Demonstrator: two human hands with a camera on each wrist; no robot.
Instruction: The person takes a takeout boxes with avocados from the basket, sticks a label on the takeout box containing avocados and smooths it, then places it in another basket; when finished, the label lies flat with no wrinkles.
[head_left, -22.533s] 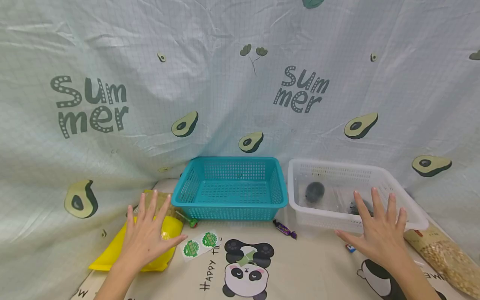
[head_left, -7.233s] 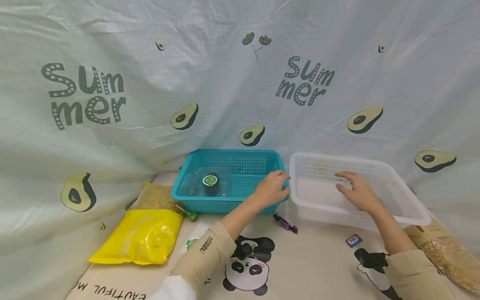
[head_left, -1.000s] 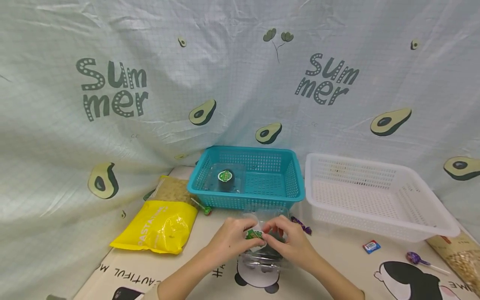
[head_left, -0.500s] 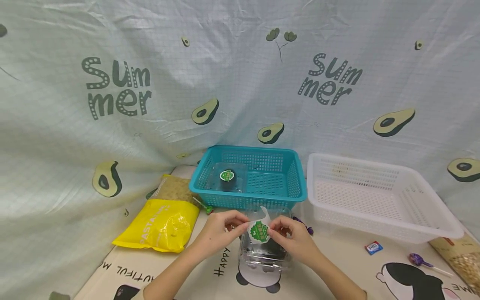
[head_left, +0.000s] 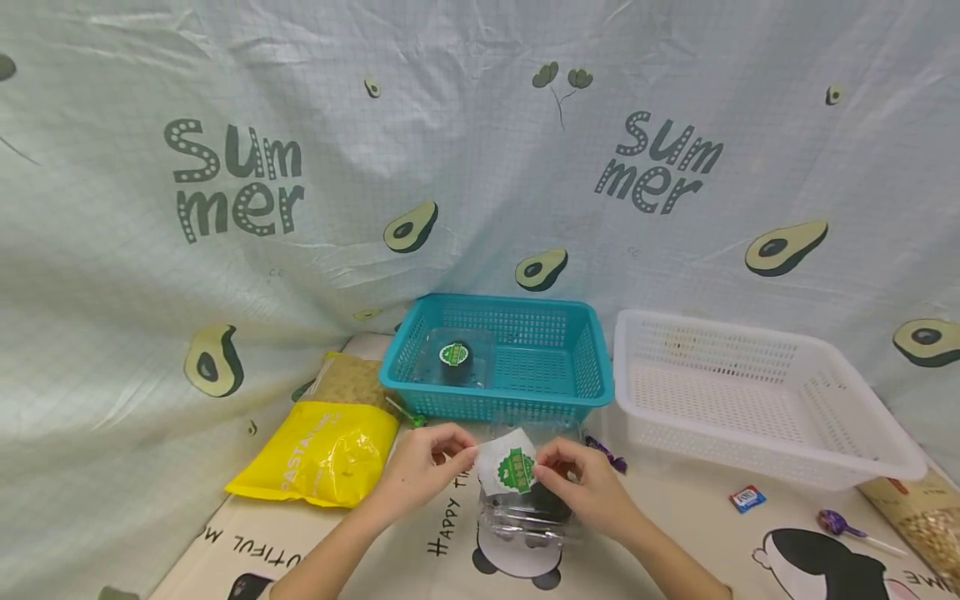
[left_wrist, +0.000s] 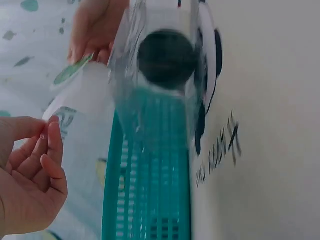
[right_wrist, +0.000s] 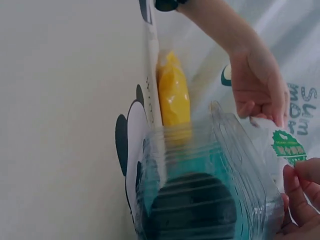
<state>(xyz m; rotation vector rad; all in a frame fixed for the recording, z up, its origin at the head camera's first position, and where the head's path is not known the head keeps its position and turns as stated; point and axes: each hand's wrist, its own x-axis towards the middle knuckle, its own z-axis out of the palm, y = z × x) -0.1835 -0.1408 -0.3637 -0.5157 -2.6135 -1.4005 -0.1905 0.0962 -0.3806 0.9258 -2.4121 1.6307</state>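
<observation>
My left hand (head_left: pixel 420 471) pinches the left edge of a white backing paper (head_left: pixel 491 458) between thumb and index finger. At its other side, my right hand (head_left: pixel 592 487) pinches the edge of a round green sticker (head_left: pixel 516 471) that lies on the paper. How far the sticker is peeled, I cannot tell. Beneath both hands a clear plastic box (head_left: pixel 525 529) stands on the table, a dark round object (right_wrist: pixel 192 207) inside it. Another clear box (head_left: pixel 423 354), with a green label over its dark round content, sits at the left in the teal basket (head_left: pixel 495 404).
A white basket (head_left: pixel 750 454) stands right of the teal one. At left lie a yellow pasta bag (head_left: pixel 322 458) and a green lollipop (head_left: pixel 416 419). A purple-wrapped candy (head_left: pixel 607 454), a small blue-red candy (head_left: pixel 747 498), a purple lollipop (head_left: pixel 836 523) and a grain bag (head_left: pixel 926 517) lie rightward.
Both boxes have left the white basket; one is in the teal basket, labelled. The sticker paper has come off the table into my hands. Lately my left hand has shifted left, spreading the paper flatter.
</observation>
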